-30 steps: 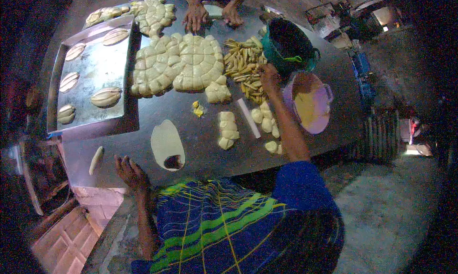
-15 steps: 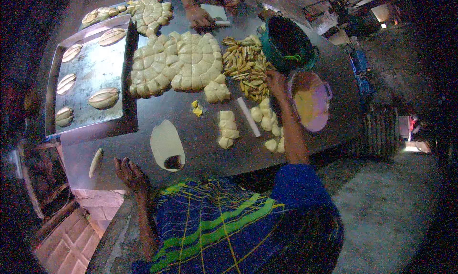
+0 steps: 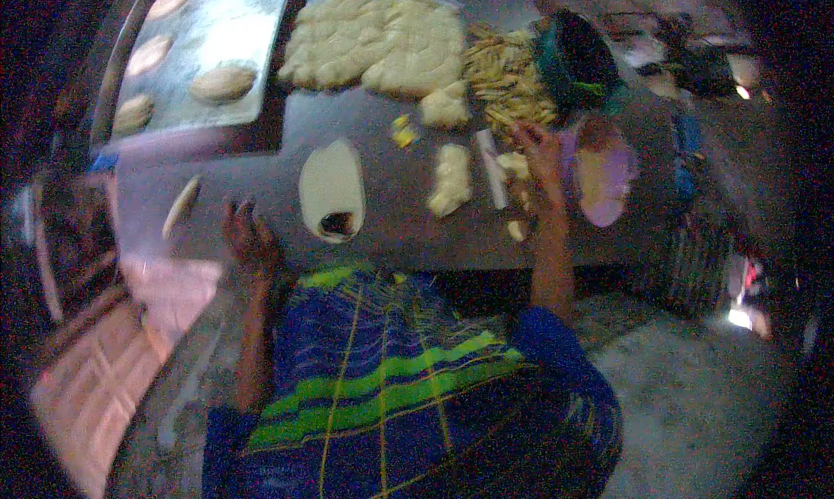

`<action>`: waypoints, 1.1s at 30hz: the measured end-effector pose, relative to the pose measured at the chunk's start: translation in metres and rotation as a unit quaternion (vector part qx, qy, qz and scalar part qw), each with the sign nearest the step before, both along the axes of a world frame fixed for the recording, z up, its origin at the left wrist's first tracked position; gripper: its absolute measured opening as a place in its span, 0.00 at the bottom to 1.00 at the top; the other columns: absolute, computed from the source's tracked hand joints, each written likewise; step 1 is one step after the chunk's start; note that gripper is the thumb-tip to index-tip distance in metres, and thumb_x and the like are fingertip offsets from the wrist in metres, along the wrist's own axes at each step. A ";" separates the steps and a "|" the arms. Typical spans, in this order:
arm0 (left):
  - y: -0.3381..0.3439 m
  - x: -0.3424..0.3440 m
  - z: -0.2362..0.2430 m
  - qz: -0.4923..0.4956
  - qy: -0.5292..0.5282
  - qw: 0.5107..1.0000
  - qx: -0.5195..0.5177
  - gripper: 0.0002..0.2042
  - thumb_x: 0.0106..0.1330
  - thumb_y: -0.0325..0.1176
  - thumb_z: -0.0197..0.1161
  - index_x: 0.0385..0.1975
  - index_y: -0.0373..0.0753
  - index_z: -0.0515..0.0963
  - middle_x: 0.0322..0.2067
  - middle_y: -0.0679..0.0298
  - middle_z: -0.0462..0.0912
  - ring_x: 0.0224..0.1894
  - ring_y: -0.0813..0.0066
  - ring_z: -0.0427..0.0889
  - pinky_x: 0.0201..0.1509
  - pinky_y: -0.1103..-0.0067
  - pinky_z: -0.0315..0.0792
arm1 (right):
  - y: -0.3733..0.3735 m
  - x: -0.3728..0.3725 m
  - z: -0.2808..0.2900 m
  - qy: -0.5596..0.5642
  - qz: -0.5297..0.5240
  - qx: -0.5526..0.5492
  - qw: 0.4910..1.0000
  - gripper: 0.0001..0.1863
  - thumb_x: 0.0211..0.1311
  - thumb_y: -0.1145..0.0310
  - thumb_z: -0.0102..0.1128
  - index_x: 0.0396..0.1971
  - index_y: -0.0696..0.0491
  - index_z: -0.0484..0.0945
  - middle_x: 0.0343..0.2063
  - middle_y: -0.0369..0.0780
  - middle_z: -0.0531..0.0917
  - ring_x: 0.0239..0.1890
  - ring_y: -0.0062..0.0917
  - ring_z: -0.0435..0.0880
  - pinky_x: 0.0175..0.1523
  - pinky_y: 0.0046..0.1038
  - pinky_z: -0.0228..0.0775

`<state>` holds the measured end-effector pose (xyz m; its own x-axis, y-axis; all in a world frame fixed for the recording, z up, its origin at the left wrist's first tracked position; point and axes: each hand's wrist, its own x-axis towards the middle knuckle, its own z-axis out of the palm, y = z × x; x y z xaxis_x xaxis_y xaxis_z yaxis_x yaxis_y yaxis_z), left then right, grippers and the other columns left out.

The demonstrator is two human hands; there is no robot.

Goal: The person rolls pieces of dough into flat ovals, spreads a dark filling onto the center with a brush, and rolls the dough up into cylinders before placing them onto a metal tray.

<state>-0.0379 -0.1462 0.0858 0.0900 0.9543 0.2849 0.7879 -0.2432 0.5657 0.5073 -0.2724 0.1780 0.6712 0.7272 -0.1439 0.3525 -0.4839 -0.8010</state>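
My left hand (image 3: 249,237) is over the table's near edge with its fingers stretched and holding nothing. A thin dough roll (image 3: 182,207) lies just left of it. To its right is a flat oval of dough (image 3: 333,182) with a dark filling (image 3: 337,224) at its near end. My right hand (image 3: 540,152) is at the near side of a heap of yellow-brown strips (image 3: 512,78); motion blurs its fingers, so any strip in them cannot be made out. Beside it are a pale rolling stick (image 3: 492,171) and small dough pieces (image 3: 514,166).
A metal tray (image 3: 208,121) with shaped dough pieces stands at the far left. Scored dough slabs (image 3: 373,43) lie at the back, and a dough block (image 3: 451,180) nearer. A dark green bucket (image 3: 556,65) and a pink-purple bowl (image 3: 569,160) stand right.
The view has tilted, so the table sits higher in the picture. My right hand has drawn back slightly from the strips toward me. The co-worker's hands have left the view.
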 end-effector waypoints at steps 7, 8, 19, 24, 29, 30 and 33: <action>0.022 0.032 0.008 -0.041 0.005 0.999 0.032 0.13 0.69 0.29 0.58 0.51 0.33 0.76 0.65 0.41 0.68 0.64 0.43 0.69 0.69 0.57 0.63 | 0.032 -0.232 0.018 -0.030 0.185 0.025 0.982 0.11 0.64 0.66 0.69 0.44 0.53 0.87 0.36 0.37 0.89 0.39 0.23 0.86 0.45 0.25 0.78; 0.020 0.036 0.008 -0.044 0.014 0.998 0.032 0.14 0.69 0.30 0.58 0.52 0.33 0.76 0.65 0.41 0.68 0.64 0.43 0.69 0.69 0.57 0.63 | 0.033 -0.245 0.011 -0.046 0.192 0.028 0.980 0.11 0.63 0.66 0.69 0.43 0.53 0.87 0.37 0.38 0.88 0.39 0.24 0.85 0.46 0.26 0.78; 0.024 0.061 0.010 -0.090 -0.010 0.996 0.009 0.13 0.69 0.32 0.60 0.51 0.36 0.77 0.64 0.44 0.69 0.65 0.45 0.69 0.69 0.55 0.61 | 0.024 -0.250 -0.037 -0.192 0.261 0.108 0.940 0.13 0.52 0.76 0.71 0.40 0.51 0.87 0.37 0.40 0.86 0.42 0.36 0.84 0.49 0.36 0.75; 0.022 0.062 0.007 -0.135 -0.004 0.990 0.044 0.11 0.68 0.32 0.62 0.49 0.40 0.80 0.59 0.51 0.75 0.60 0.50 0.73 0.65 0.58 0.66 | 0.018 -0.252 -0.056 -0.189 0.235 0.139 0.943 0.16 0.50 0.82 0.68 0.40 0.51 0.85 0.39 0.40 0.86 0.41 0.37 0.83 0.49 0.37 0.75; -0.007 0.055 -0.008 -0.334 -0.080 0.935 -0.085 0.14 0.61 0.29 0.65 0.48 0.44 0.83 0.53 0.59 0.80 0.53 0.56 0.78 0.57 0.65 0.73 | -0.007 -0.250 -0.059 -0.243 0.231 0.097 0.937 0.17 0.50 0.82 0.66 0.41 0.49 0.85 0.37 0.39 0.85 0.42 0.36 0.83 0.48 0.37 0.76; -0.015 0.058 -0.015 -0.403 -0.023 0.914 0.040 0.16 0.59 0.29 0.65 0.48 0.44 0.83 0.52 0.60 0.80 0.53 0.56 0.78 0.56 0.66 0.74 | -0.013 -0.251 -0.064 -0.270 0.236 0.099 0.928 0.17 0.50 0.82 0.66 0.41 0.49 0.85 0.36 0.39 0.85 0.42 0.36 0.83 0.48 0.38 0.76; -0.017 0.067 -0.007 -0.430 -0.020 0.898 0.088 0.21 0.56 0.29 0.63 0.53 0.44 0.81 0.48 0.60 0.80 0.51 0.57 0.79 0.54 0.64 0.75 | -0.017 -0.253 -0.065 -0.300 0.254 0.111 0.913 0.16 0.51 0.79 0.66 0.41 0.48 0.86 0.36 0.38 0.85 0.41 0.35 0.83 0.46 0.38 0.76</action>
<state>0.0293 -0.1636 0.0785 0.7592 0.4759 0.4440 0.2451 -0.8410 0.4823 0.2548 -0.2891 0.1133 0.1492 0.9329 0.3277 0.8933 0.0148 -0.4491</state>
